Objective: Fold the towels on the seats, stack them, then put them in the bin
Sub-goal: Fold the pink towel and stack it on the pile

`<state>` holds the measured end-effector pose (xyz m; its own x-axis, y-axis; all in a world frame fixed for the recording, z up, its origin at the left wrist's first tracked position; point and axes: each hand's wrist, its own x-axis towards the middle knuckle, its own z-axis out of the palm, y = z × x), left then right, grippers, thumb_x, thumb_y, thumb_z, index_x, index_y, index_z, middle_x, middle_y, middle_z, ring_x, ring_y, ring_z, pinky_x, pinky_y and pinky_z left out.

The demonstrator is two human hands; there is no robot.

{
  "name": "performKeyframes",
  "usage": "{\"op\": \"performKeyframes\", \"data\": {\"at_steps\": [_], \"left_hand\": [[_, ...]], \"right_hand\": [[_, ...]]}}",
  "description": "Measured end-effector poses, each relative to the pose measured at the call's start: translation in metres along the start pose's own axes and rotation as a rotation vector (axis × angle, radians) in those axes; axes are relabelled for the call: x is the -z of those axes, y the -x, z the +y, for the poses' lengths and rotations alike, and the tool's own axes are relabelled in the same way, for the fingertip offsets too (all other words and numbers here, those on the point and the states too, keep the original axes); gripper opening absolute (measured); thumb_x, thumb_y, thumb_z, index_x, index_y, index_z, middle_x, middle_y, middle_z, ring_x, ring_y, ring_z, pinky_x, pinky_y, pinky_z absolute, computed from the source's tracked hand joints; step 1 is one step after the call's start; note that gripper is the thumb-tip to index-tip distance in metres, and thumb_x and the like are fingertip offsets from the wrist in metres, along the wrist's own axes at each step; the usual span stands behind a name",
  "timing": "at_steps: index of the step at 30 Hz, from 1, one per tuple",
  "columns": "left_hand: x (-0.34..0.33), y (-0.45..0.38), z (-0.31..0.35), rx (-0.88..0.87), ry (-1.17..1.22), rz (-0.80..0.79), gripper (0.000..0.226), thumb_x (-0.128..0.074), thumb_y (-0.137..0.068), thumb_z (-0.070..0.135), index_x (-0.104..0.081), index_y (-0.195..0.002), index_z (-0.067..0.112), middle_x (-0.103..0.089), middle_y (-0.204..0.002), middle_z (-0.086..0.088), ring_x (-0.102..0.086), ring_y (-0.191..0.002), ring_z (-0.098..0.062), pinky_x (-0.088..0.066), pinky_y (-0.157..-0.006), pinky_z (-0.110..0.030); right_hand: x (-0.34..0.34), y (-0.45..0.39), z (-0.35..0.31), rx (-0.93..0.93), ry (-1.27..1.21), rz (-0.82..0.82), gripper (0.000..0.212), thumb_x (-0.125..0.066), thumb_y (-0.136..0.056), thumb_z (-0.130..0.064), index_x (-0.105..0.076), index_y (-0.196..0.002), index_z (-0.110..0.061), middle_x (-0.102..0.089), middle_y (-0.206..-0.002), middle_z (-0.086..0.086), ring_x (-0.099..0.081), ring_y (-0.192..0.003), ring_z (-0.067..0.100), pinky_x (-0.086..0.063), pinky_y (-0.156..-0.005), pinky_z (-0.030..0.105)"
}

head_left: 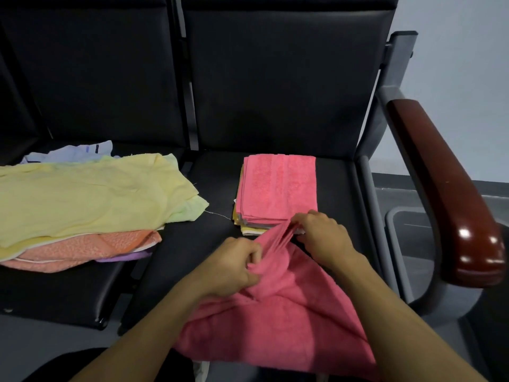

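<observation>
Towels, unfolded point(82, 194), are piled on the left seat point(68, 293). A loose pink towel point(275, 321) at the near edge of the right seat is pinched by the left hand point(234, 268) and by the right hand point(322, 232). The folded stack point(278, 186) lies just behind.

Your folded stack point(278, 188) sits mid right seat point(338, 188); loose towel point(275, 321) drapes its front edge. Unfolded pile point(82, 199) on left seat point(68, 293). Bin point(407, 244) right of armrest point(446, 188).
</observation>
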<state>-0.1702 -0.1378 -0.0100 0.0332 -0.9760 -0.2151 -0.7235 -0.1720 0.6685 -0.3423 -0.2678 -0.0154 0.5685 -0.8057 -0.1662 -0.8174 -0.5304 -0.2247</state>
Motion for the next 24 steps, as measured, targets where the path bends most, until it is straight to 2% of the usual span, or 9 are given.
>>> {"op": "performKeyframes", "data": {"at_steps": [3, 6, 11, 13, 16, 21, 24], "left_hand": [[0.031, -0.002, -0.016, 0.132, -0.038, 0.158, 0.029, -0.074, -0.071, 0.005, -0.053, -0.06, 0.022, -0.053, -0.056, 0.01, -0.046, -0.05, -0.003, -0.032, -0.049, -0.018], [0.043, -0.004, -0.025, 0.208, -0.029, 0.296, 0.024, -0.076, -0.077, 0.002, -0.061, -0.07, 0.02, -0.06, -0.065, 0.006, -0.052, -0.054, -0.003, -0.038, -0.049, -0.014], [0.048, -0.01, -0.028, 0.236, -0.013, 0.531, 0.014, -0.076, -0.083, 0.002, -0.068, -0.082, 0.014, -0.061, -0.07, 0.006, -0.054, -0.062, -0.004, -0.04, -0.053, -0.009], [0.05, -0.012, -0.029, 0.227, 0.0, 0.59, 0.014, -0.074, -0.083, 0.0, -0.069, -0.084, 0.013, -0.06, -0.069, 0.008, -0.053, -0.062, -0.003, -0.039, -0.054, -0.007], [0.053, -0.014, -0.031, 0.224, 0.026, 0.632, 0.011, -0.073, -0.083, -0.001, -0.072, -0.087, 0.01, -0.062, -0.07, 0.007, -0.054, -0.061, -0.003, -0.039, -0.055, -0.008], [0.05, -0.018, -0.027, 0.214, 0.02, 0.63, 0.01, -0.072, -0.086, 0.0, -0.072, -0.091, 0.009, -0.062, -0.073, 0.008, -0.054, -0.064, -0.001, -0.04, -0.056, -0.007], [0.05, -0.02, -0.025, 0.198, 0.024, 0.646, 0.009, -0.072, -0.086, 0.0, -0.072, -0.091, 0.008, -0.062, -0.074, 0.008, -0.054, -0.065, 0.0, -0.04, -0.058, -0.006]], "right_hand": [[0.01, 0.001, 0.005, -0.051, -0.08, 0.124, 0.019, -0.069, -0.09, -0.03, -0.073, -0.108, -0.034, -0.063, -0.111, -0.003, -0.065, -0.097, 0.028, -0.045, -0.072, 0.036], [0.014, 0.003, 0.0, -0.042, -0.123, 0.133, 0.009, -0.072, -0.088, -0.03, -0.077, -0.095, -0.031, -0.07, -0.099, -0.002, -0.066, -0.088, 0.027, -0.044, -0.067, 0.033], [0.013, 0.002, 0.002, 0.039, -0.32, 0.118, 0.012, -0.082, -0.081, -0.03, -0.078, -0.081, -0.019, -0.074, -0.089, -0.003, -0.069, -0.083, 0.019, -0.054, -0.072, 0.033], [0.012, 0.001, 0.002, 0.084, -0.432, 0.128, 0.014, -0.085, -0.077, -0.028, -0.079, -0.078, -0.016, -0.074, -0.089, -0.006, -0.069, -0.084, 0.011, -0.054, -0.076, 0.025], [0.014, 0.002, 0.0, 0.087, -0.616, 0.178, 0.01, -0.087, -0.073, -0.022, -0.079, -0.073, -0.016, -0.073, -0.079, -0.011, -0.067, -0.075, 0.002, -0.05, -0.069, 0.014], [0.017, 0.005, -0.001, 0.055, -0.708, 0.283, 0.01, -0.088, -0.072, -0.017, -0.078, -0.073, -0.016, -0.071, -0.07, -0.01, -0.065, -0.063, 0.003, -0.048, -0.059, 0.012], [0.019, 0.006, 0.0, 0.074, -0.748, 0.349, 0.013, -0.086, -0.074, -0.01, -0.077, -0.079, -0.018, -0.069, -0.067, -0.007, -0.063, -0.06, 0.008, -0.049, -0.058, 0.018]]}}
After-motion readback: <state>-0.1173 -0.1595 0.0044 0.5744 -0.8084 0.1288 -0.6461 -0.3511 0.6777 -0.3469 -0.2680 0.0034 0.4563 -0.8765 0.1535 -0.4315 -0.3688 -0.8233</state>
